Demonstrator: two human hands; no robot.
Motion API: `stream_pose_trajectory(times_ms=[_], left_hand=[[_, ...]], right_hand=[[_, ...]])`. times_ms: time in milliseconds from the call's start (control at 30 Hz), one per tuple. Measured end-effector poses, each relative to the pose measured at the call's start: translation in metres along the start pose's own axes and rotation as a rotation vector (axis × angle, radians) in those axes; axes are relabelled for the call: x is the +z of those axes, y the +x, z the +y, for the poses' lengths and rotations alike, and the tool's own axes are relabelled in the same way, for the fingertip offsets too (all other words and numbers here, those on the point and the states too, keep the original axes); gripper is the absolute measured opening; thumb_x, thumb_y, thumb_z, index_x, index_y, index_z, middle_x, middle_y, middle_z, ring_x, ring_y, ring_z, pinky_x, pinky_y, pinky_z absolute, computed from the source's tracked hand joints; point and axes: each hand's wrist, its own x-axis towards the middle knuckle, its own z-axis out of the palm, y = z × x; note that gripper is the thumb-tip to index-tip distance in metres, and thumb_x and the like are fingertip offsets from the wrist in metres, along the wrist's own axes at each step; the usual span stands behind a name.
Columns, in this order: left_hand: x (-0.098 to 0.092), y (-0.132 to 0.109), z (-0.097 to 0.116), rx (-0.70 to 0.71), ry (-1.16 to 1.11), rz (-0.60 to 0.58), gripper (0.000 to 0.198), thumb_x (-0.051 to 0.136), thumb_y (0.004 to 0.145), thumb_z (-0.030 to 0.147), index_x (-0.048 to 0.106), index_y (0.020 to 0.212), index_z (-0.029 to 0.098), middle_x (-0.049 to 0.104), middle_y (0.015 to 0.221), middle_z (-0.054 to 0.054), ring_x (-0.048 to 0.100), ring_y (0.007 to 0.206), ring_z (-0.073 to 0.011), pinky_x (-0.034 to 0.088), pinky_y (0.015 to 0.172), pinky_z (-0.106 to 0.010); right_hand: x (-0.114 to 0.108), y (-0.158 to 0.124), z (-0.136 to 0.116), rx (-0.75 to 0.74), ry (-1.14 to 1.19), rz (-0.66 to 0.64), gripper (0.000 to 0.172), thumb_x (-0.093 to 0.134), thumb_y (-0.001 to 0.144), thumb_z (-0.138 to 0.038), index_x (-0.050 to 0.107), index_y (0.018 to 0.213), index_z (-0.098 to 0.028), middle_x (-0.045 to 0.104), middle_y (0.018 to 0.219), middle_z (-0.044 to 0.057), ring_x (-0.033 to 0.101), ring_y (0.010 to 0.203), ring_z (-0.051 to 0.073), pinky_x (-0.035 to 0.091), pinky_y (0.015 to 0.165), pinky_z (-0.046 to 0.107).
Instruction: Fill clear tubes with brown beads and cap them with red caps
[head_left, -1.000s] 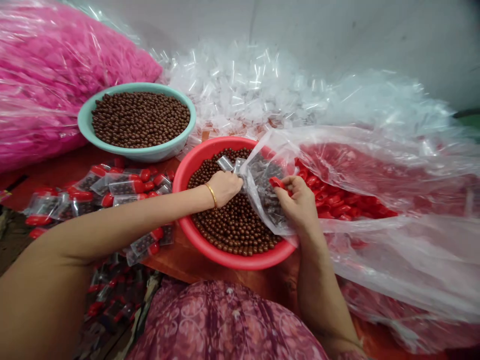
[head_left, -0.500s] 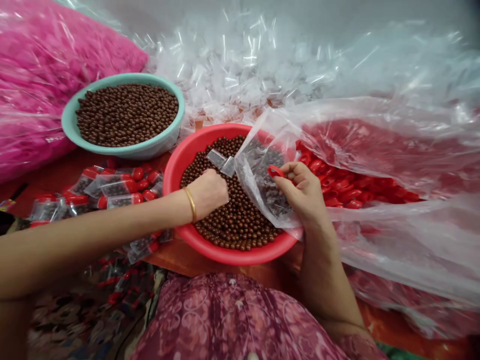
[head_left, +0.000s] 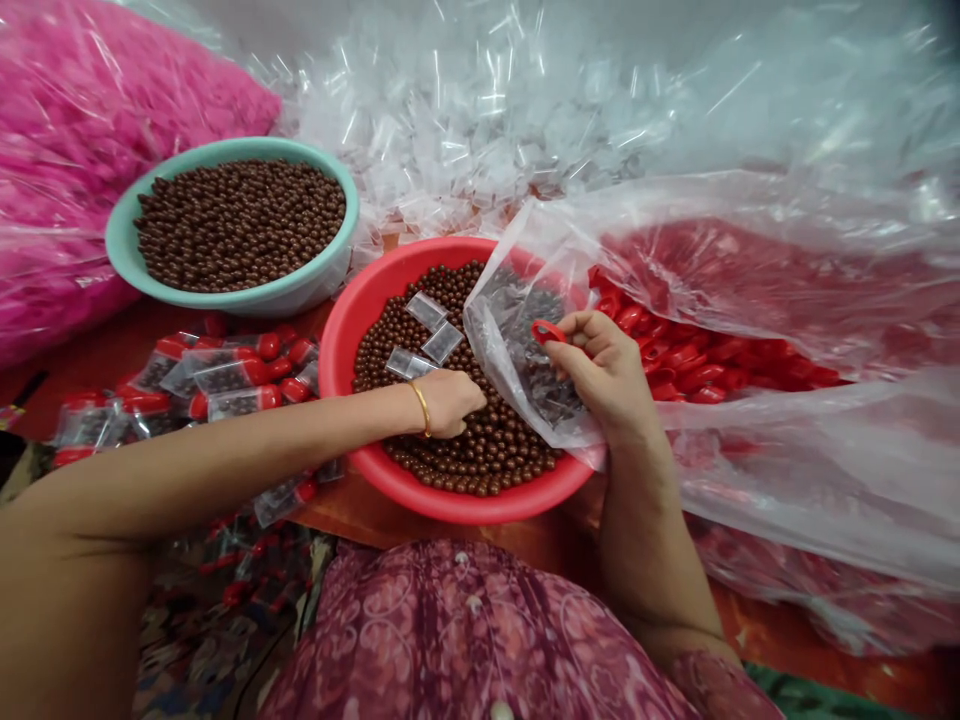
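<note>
A red basin [head_left: 335, 345] holds a bed of shiny brown balls [head_left: 480, 475]. My left hand [head_left: 452, 402], a gold bangle at its wrist, is low over the balls with its fingers curled down; what they hold, if anything, is hidden. Beside it on the balls lie a clear flat container [head_left: 409, 364], a second clear container [head_left: 442, 343] and a third clear container [head_left: 427, 310]. Over the basin's right side, my right hand [head_left: 604, 365] pinches a red plastic cap [head_left: 548, 331]. Just behind that cap hangs a clear plastic bag [head_left: 517, 330] with dark greyish pieces showing in it.
Filled clear containers with red caps [head_left: 232, 376] are heaped at left. A turquoise basin [head_left: 120, 235] of brown balls stands behind them, near a pink-filled bag [head_left: 127, 110]. Red caps [head_left: 705, 365] spill from plastic at right. Clear empties [head_left: 465, 110] pile at the back.
My left hand has moved a little right and down, and one more clear container shows on the balls. The right hand keeps its pinch on the red cap.
</note>
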Motion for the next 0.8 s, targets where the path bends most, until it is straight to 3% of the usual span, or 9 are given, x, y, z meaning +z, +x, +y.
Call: stream_pose_trajectory(times_ms=[100,267,367,467,633,800], left_hand=[[-0.007,-0.007,-0.012,-0.009,-0.275,-0.085,0.014,0.063,0.073,0.016,0.068,0.085,0.015,0.070,0.076,0.000,0.062,0.069,-0.0120,0.040,0.059,-0.019],[-0.013,-0.027,-0.025,0.038,-0.901,0.057,0.015,0.059,0.075,0.012,0.062,0.090,0.012,0.068,0.081,0.001,0.060,0.072,-0.0079,0.045,0.069,-0.018],[-0.013,-0.038,-0.018,0.046,-1.305,0.136,0.019,0.062,0.073,0.011,0.057,0.091,0.011,0.067,0.084,-0.002,0.061,0.078,-0.0095,0.048,0.076,-0.023],[-0.012,-0.048,-0.009,0.013,-1.557,0.195,0.025,0.067,0.073,0.017,0.053,0.093,0.013,0.066,0.086,-0.004,0.062,0.078,-0.0107,0.050,0.078,-0.026],[-0.006,-0.055,-0.004,-0.048,-1.645,0.256,0.025,0.065,0.076,0.020,0.051,0.095,0.013,0.066,0.092,-0.005,0.062,0.072,-0.0080,0.049,0.071,-0.022],[-0.001,-0.052,-0.004,0.002,-1.434,0.331,0.016,0.059,0.077,0.013,0.051,0.090,0.012,0.060,0.078,0.001,0.057,0.065,-0.0062,0.048,0.065,-0.020]], right_hand=[[0.000,0.001,-0.001,0.012,0.017,0.009,0.014,0.057,0.067,-0.030,0.048,0.074,-0.022,0.044,0.056,-0.006,0.037,0.048,0.008,0.029,0.047,0.024],[-0.002,0.000,0.000,0.026,0.114,0.029,0.021,0.050,0.075,-0.041,0.054,0.079,-0.021,0.045,0.060,-0.004,0.036,0.047,0.009,0.030,0.047,0.025],[-0.002,0.001,0.002,0.009,0.173,0.060,0.030,0.042,0.080,-0.046,0.056,0.074,-0.020,0.046,0.059,-0.003,0.037,0.048,0.009,0.031,0.046,0.025],[-0.001,0.001,0.003,0.008,0.144,0.081,0.027,0.049,0.077,-0.045,0.058,0.074,-0.019,0.047,0.058,-0.003,0.038,0.048,0.009,0.031,0.046,0.024],[0.004,-0.008,-0.008,-0.012,0.108,-0.029,0.034,0.056,0.076,-0.047,0.063,0.095,-0.020,0.046,0.055,-0.005,0.038,0.043,0.008,0.031,0.042,0.022],[0.020,-0.026,-0.031,-0.163,-0.049,-0.187,0.037,0.050,0.085,-0.044,0.064,0.111,-0.021,0.054,0.059,-0.002,0.050,0.052,0.012,0.042,0.049,0.025]])
